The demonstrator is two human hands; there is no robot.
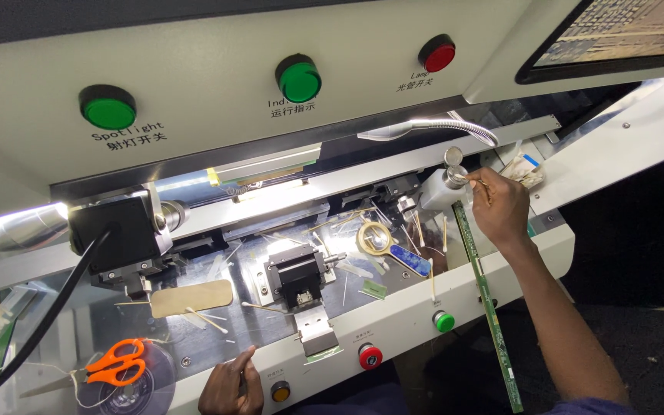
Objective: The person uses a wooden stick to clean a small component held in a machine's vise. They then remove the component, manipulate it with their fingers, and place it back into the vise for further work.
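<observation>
While your left hand (230, 384) rests down low on the front edge of the machine (393, 323), with fingers curled and nothing in it that I can see, the orange scissors (114, 361) lie just beside it to the left. Watch the small thin sticks (207, 319) scattered on the shiny plate, because a bump from your arm could knock them under the black clamp (299, 278). Near your right arm runs a long green strip (487, 296), sticking out past the edge, and your elbow could push it off. Farther up, your right hand (501, 206) pinches something tiny right at the metal bottle (443, 187); I cannot tell what it is. That bottle could tip if you pull hard. A small magnifying glass (382, 242) with a blue handle lies close by. On the front sit a yellow button (280, 392), a red button (370, 356) and a green button (444, 321). High on the white panel are two round green lights (108, 107) and one red light (437, 54), each with small dark writing under it.
</observation>
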